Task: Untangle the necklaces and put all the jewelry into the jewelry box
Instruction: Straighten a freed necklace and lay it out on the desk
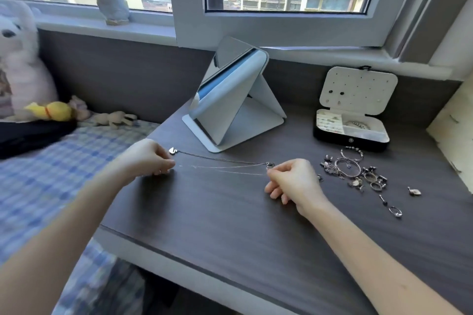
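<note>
Pinching three taut necklace strands (222, 164) between left hand (147, 158) and right hand (294, 179); one open jewelry box (332, 138) beyond.

Both forearms bare, in over the desk's (230, 217) near edge. At the left edge the left hand (149, 158) sits knuckles up, fingers curled, tips pinching the necklace chains (225, 167). Mid-desk, well apart, the right hand (294, 181) pinches their other end between thumb and forefinger, other fingers curled under.

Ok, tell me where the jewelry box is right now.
In the head view the open jewelry box sits far right on the desk, right of the folding mirror, just behind the loose pile of rings and bracelets.
</note>
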Available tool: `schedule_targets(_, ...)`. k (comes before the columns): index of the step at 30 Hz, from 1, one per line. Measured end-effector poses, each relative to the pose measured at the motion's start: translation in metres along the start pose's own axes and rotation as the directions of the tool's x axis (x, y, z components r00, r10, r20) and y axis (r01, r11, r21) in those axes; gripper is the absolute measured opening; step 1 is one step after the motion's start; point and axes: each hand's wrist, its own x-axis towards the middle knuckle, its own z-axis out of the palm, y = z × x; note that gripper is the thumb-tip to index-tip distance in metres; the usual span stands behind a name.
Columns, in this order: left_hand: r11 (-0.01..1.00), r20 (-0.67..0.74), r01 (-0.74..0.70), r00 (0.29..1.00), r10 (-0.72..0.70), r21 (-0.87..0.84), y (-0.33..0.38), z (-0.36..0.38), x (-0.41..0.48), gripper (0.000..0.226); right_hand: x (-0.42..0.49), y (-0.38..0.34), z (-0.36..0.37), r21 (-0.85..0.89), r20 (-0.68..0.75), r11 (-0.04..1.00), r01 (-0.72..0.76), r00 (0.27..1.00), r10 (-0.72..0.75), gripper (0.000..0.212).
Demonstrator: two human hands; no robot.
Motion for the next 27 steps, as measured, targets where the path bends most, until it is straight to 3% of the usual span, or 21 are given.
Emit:
schedule_targets(4, 0.998, 0.001, 0.028, 1.0, -0.028, 0.062, 0.001, 0.0, 0.009, 0.017, 0.003, -0.003, 0.007, -0.383, -0.038, 0.922, 0.059, 0.996, -0.079, 0.025)
schedule_targets(9, 0.981, -0.055, 0.021, 0.998, -0.01, 0.192, 0.002, -0.001, 0.016, 0.014, 0.01, -0.004, 0.013, -0.589, -0.117, 0.807, 0.043, 0.984, -0.138, 0.026)
schedule_targets(12, 0.948, -0.121, 0.019, 0.992, 0.02, 0.318, 0.001, 0.0, 0.017, 0.012, 0.012, -0.001, 0.013, -0.636, -0.081, 0.768, 0.08, 0.982, -0.169, 0.023)
schedule_targets(18, 0.907, -0.237, -0.005, 0.965, 0.115, 0.42, 0.005, 0.007, 0.015, 0.013, -0.006, 0.009, -0.009, -0.559, -0.063, 0.813, 0.161, 0.97, -0.235, 0.015)
schedule_targets(23, 0.923, -0.27, -0.209, 0.915, 0.302, 0.325, 0.044, 0.034, -0.007, 0.01, -0.02, 0.029, -0.064, -0.583, -0.182, 0.784, 0.212, 0.907, -0.38, 0.009)
schedule_targets(27, 0.893, -0.179, -0.399, 0.882, 0.436, 0.207, 0.092, 0.076, -0.026, 0.01, -0.012, 0.042, -0.093, -0.654, -0.196, 0.718, 0.236, 0.865, -0.463, 0.014)
